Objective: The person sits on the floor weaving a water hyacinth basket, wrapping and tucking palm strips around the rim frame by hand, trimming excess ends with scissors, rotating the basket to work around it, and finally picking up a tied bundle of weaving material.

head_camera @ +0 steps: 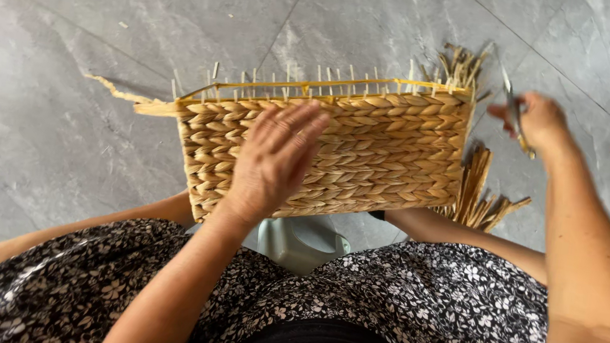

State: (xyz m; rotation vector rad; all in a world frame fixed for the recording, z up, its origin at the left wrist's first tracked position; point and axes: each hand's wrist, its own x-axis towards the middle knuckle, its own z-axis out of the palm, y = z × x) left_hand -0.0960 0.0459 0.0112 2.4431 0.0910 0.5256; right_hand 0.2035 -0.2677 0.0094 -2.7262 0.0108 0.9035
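A rectangular woven straw basket [385,146] stands on its side in front of my knees, its braided wall facing me. Thin stakes stick up along its upper rim, and loose straw ends jut out at its right corners. My left hand [274,158] lies flat on the basket's wall, fingers spread. My right hand [537,122] is just past the basket's right edge, closed on a small pair of metal scissors [513,105] that points toward the upper right corner. The scissors look blurred.
Grey stone floor tiles [146,12] lie all around. A loose straw strand [117,92] trails from the basket's left corner. A pale green plastic stool [302,242] shows between my knees, under a dark flowered dress [444,305].
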